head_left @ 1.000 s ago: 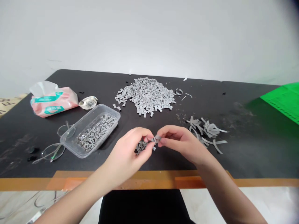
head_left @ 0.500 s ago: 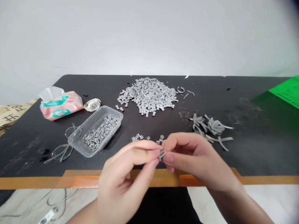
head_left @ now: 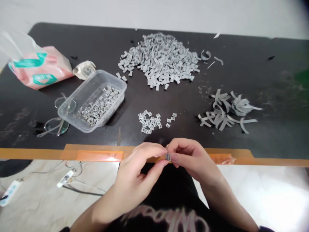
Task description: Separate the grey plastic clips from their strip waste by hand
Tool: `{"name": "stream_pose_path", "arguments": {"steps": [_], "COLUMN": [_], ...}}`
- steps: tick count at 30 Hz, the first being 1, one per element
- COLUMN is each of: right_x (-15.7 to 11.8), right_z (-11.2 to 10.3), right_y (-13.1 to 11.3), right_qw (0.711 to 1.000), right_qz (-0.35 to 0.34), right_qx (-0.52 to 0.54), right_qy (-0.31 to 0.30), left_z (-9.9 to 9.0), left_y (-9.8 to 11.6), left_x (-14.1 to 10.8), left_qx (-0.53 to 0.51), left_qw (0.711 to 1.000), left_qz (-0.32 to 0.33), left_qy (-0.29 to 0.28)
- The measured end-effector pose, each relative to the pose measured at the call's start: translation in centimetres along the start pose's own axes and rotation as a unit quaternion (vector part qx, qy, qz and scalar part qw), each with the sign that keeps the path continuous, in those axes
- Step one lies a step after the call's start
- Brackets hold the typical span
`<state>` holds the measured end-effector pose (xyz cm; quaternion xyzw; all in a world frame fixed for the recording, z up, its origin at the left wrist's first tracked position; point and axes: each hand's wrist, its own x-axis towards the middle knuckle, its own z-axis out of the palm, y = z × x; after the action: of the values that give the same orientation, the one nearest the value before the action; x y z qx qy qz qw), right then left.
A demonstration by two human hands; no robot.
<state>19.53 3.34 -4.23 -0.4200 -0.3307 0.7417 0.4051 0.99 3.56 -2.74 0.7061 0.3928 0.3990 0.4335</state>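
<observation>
Close to the table's front edge, my left hand [head_left: 138, 170] and my right hand [head_left: 193, 158] meet at their fingertips. Between them is a small grey buckle [head_left: 168, 157] with a slot in its face and a grey bit, perhaps webbing, at its left side. My right thumb and fingers pinch it from the right. The left thumb and index finger close on its left side. Just beyond the hands lie several loose buckles [head_left: 149, 122] in a cluster, with a few more to their right. Grey webbing strips [head_left: 220, 112] lie tangled farther right.
A large heap of folded grey pieces [head_left: 159, 61] covers the back middle. On the left are a clear plastic box [head_left: 91, 127] holding many buckles, eyeglasses [head_left: 56, 125], a tissue pack [head_left: 45, 66] and a crumpled wrapper roll [head_left: 84, 70]. Orange tape [head_left: 96, 154] runs along the front edge.
The view has tipped downward, so the tabletop things sit higher in the picture. Between my fingertips the buckle has turned, and its slotted face now shows. Both hands keep their pinch.
</observation>
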Motion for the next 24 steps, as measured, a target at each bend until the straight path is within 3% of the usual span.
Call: {"name": "stream_pose_path", "arguments": {"steps": [5, 9, 14, 17, 24], "right_x": [-0.2, 0.2, 0.1, -0.1, -0.6], "right_z": [-0.9, -0.7, -0.6, -0.5, -0.8], "right_y": [-0.2, 0.9, 2.0, 1.8, 1.0], "right_qw": [0.997, 0.997, 0.993, 0.996, 0.999], "right_qz": [0.053, 0.056, 0.030, 0.000, -0.031], "right_qx": [-0.047, 0.019, 0.108, 0.093, 0.031], "right_qy": [-0.038, -0.044, -0.028, -0.015, 0.031], "left_z": [-0.7, -0.8, -0.7, -0.6, -0.3], "left_y": [-0.5, -0.6, -0.4, -0.6, -1.2], "left_x": [-1.1, -1.3, -0.8, -0.4, 0.2], "left_qx": [0.050, 0.078, 0.110, 0.095, 0.023], "left_qw": [0.998, 0.996, 0.992, 0.992, 0.997], "left_qz": [-0.010, 0.000, -0.004, -0.013, -0.045], "left_qy": [-0.042, -0.044, -0.052, -0.080, -0.062]}}
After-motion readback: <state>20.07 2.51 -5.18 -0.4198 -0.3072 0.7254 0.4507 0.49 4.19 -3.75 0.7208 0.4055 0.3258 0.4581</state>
